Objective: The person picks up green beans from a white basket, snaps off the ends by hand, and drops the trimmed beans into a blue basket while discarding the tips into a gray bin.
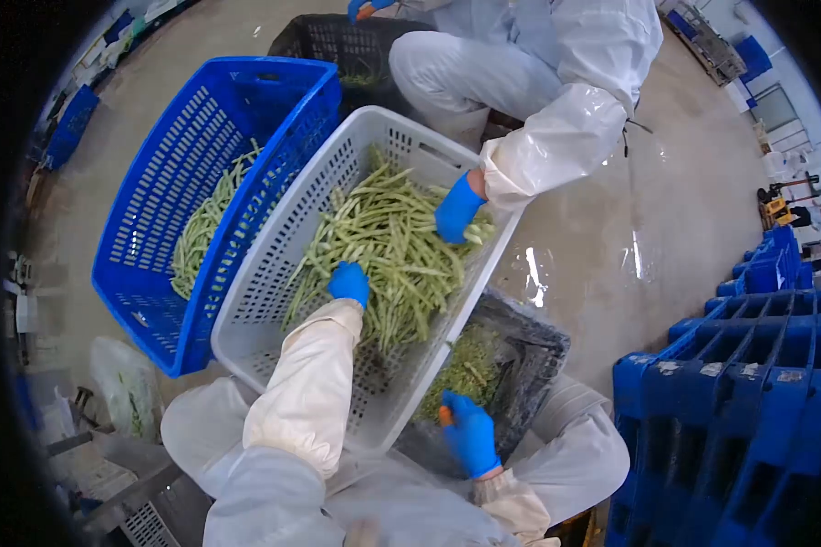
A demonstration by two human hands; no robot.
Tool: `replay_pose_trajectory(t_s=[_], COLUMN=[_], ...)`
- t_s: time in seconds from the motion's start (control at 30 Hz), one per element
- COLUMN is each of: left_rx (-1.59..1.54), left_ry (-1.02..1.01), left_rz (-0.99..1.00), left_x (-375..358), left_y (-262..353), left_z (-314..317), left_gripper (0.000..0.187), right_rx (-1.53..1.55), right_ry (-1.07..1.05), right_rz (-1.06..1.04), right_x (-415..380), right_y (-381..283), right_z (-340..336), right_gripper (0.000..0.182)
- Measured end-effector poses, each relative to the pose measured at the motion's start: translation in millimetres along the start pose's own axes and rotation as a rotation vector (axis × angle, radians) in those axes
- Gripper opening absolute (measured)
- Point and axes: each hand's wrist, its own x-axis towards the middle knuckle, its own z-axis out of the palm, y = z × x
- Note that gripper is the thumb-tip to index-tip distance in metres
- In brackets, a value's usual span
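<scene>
Long pale green beans (383,242) are heaped in a white perforated crate (263,305) in front of me. My left hand (348,283), in a blue glove, is closed at the near left side of the heap, its fingertips among the beans. My right hand (472,433), also blue-gloved, is closed over a dark tub (540,351) to the right of the crate. Small green trimmings (470,369) lie in that tub. A small orange piece (445,416) shows at my right fingertips; I cannot tell what it is.
Opposite, a co-worker's gloved hand (459,208) rests on the beans. A blue crate (150,214) with more beans stands on the left, and a black crate (310,38) behind. Blue pallets (721,365) are stacked on the right. A plastic bag (123,378) lies at lower left.
</scene>
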Motion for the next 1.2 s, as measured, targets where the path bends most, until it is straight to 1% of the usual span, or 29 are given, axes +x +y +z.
replay_pose_trajectory(t_s=[0.03, 0.1, 0.13, 0.17, 0.2, 0.23, 0.27, 0.33, 0.37, 0.4, 0.43, 0.47, 0.53, 0.6, 0.67, 0.7, 0.77, 0.9, 1.0, 1.03, 1.07, 1.1, 1.13, 1.2], left_rx=[-0.010, 0.116, 0.120, 0.027, -0.064, -0.084, -0.073, -0.249, -0.238, -0.247, -0.257, -0.248, -0.135, -0.099, -0.052, -0.035, -0.018, 0.057, 0.023, 0.027, -0.108, -0.241, -0.239, -0.688], left_ry=[-0.001, 0.012, 0.011, 0.019, 0.029, -0.017, -0.017, 0.150, 0.139, 0.119, 0.099, 0.090, 0.083, 0.067, 0.115, 0.143, 0.160, 0.208, 0.202, 0.207, 0.168, 0.130, 0.134, -0.001], left_rz=[0.008, 0.123, 0.131, 0.175, 0.218, 0.255, 0.265, 0.683, 0.694, 0.830, 0.962, 0.968, 1.171, 1.183, 1.204, 1.201, 1.188, 1.163, 1.115, 1.120, 1.067, 1.010, 1.011, 0.934], left_x=[3.5, 7.0, 5.9, 3.0, -1.2, -10.7, -22.2, -56.7, -76.7, -99.6, -120.2, -137.9, -168.3, -191.1, -208.1, -214.0, -223.7, -239.3, -250.3, -253.9, -257.1, -259.6, -261.4, -265.2], left_y=[-1.0, -6.0, -6.6, -9.9, -11.9, -3.3, 3.1, 13.5, 21.6, 32.8, 41.9, 48.3, 60.1, 65.6, 68.2, 68.5, 69.3, 71.9, 76.4, 78.3, 79.6, 80.9, 81.6, 83.9], left_z=[10.7, 18.8, 18.3, 16.7, 7.2, -19.9, -42.1, -85.8, -108.4, -133.1, -153.6, -171.3, -193.9, -197.5, -204.4, -207.3, -214.5, -221.5, -225.3, -225.0, -223.3, -220.9, -214.5, -205.1], left_gripper=[0.016, 0.018, 0.018, 0.018, 0.018, 0.017, 0.017, 0.021, 0.021, 0.026, 0.032, 0.032, 0.036, 0.036, 0.035, 0.034, 0.034, 0.036, 0.034, 0.034, 0.033, 0.031, 0.031, 0.028], right_rx=[0.025, 0.035, 0.052, 0.061, 0.102, 0.143, 0.153, 0.408, 0.471, 0.482, 0.533, 0.585, 0.597, 0.605, 0.519, 0.524, 0.640, 0.589, 0.686, 0.923, 1.158, 1.160, 1.208, 1.257], right_ry=[0.015, 0.005, -0.013, -0.010, 0.046, 0.105, 0.113, 0.196, 0.264, 0.269, 0.270, 0.272, 0.265, 0.259, 0.216, 0.221, 0.162, 0.169, 0.168, 0.151, 0.128, 0.132, 0.127, 0.116], right_rz=[-0.010, 0.010, 0.024, 0.032, 0.034, 0.036, 0.041, 0.140, 0.067, 0.082, 0.054, 0.025, 0.013, -0.015, -0.067, -0.078, -0.072, -0.098, -0.051, -0.051, -0.050, -0.055, -0.073, -0.097], right_x=[-0.5, 0.9, 0.8, 0.1, 0.8, 2.0, 2.9, 1.8, 1.3, -0.3, -0.3, -1.9, -8.3, -15.4, -22.5, -26.2, -32.5, -39.5, -44.3, -45.5, -46.8, -48.3, -49.8, -53.1], right_y=[0.5, -2.2, -5.1, -7.5, -10.0, -12.5, -15.2, -20.9, -16.9, -19.5, -22.1, -24.8, -27.4, -24.7, -17.6, -16.6, -15.5, -10.4, -13.6, -14.8, -16.3, -17.5, -18.6, -20.6], right_z=[1.0, -2.9, -5.1, -6.5, -8.2, -10.5, -13.9, -20.3, -16.7, -19.4, -22.5, -24.6, -24.7, -23.4, -21.8, -23.2, -26.1, -26.0, -32.6, -36.1, -39.4, -42.8, -46.3, -50.5], right_gripper=[0.021, 0.020, 0.020, 0.020, 0.020, 0.019, 0.019, 0.022, 0.024, 0.024, 0.024, 0.024, 0.023, 0.022, 0.022, 0.022, 0.021, 0.019, 0.016, 0.015, 0.015, 0.015, 0.016, 0.017])
